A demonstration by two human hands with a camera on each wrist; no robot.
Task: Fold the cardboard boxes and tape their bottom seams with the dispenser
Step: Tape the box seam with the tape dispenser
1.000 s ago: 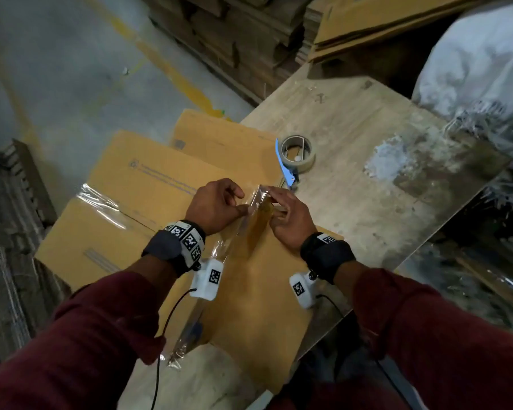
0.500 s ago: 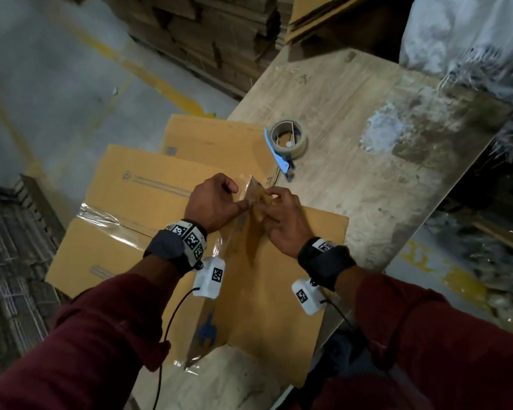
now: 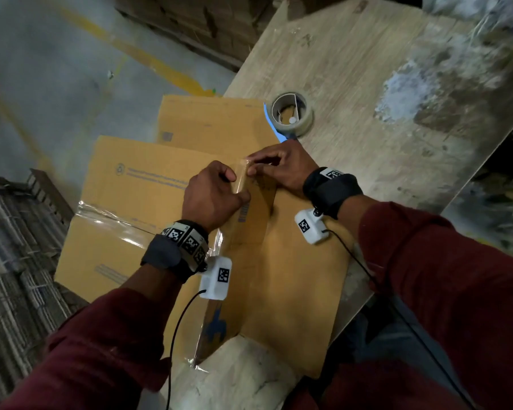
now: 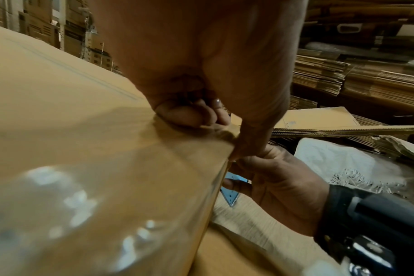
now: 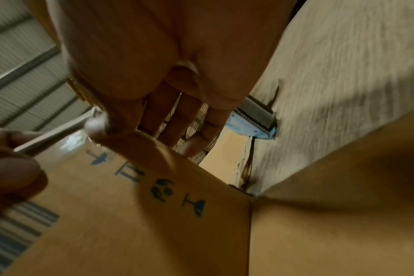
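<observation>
Tape (image 3: pixel 243 184), clear and glossy, is pinched at its far end between the two grips, over the top corner of the cardboard box (image 3: pixel 290 285) that is being worked on. The left hand (image 3: pixel 212 196) is curled with thumb and fingers pressed on the strip where it meets the box edge, and the right hand (image 3: pixel 282 167) is curled from the other side, its fingertips (image 5: pixel 189 147) nipping the same end of the strip. From there the strip is seen running down the box toward the person, its loose lower end hanging past the box's near edge. The box is rested partly on the plywood worktop (image 3: pixel 367 113), printed handling symbols being visible on its face in the right wrist view. Just beyond the right hand, the tape dispenser (image 3: pixel 290 113) with its blue toothed blade is laid on the worktop. A second, already taped box (image 3: pixel 116 202) is placed to the left, and stacks of flattened cardboard (image 4: pixel 343 78) are seen behind.
</observation>
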